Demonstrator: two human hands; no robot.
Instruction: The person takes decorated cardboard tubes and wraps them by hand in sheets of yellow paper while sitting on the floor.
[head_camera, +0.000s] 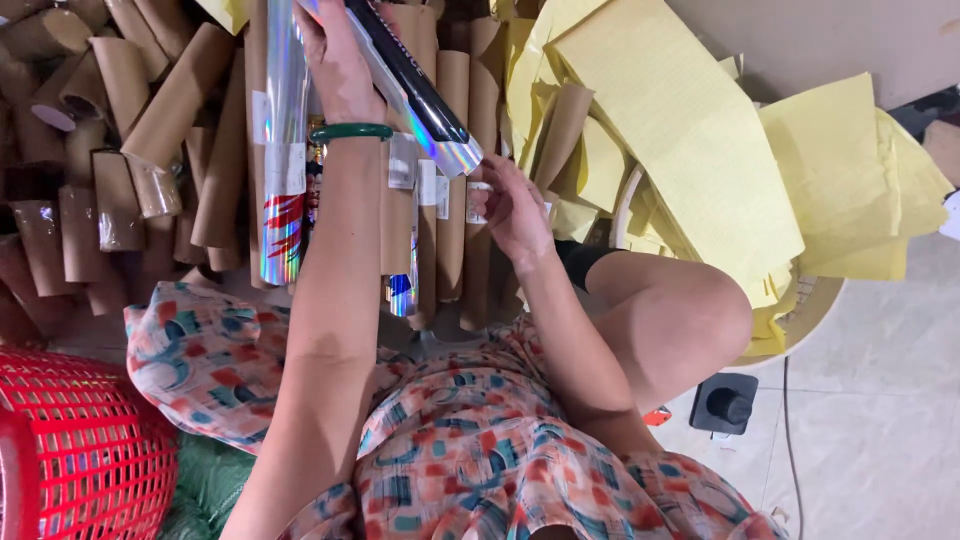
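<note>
Head view: left hand (340, 65) grips holographic roll (415, 90); right hand (512, 212) near tubes (452, 230).

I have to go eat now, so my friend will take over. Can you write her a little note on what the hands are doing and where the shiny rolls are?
Left hand: raised, gripping a shiny holographic roll with a black band, tilted down to the right.
Right hand: lower, fingers at the roll's bottom end, by a small white label.
Another shiny roll stands beside the left arm, among brown cardboard tubes.
Yellow paper sheets are piled on the right; a red basket sits at lower left.
Done: one roll is in hand.
Left: I cannot tell how many rolls remain.
</note>
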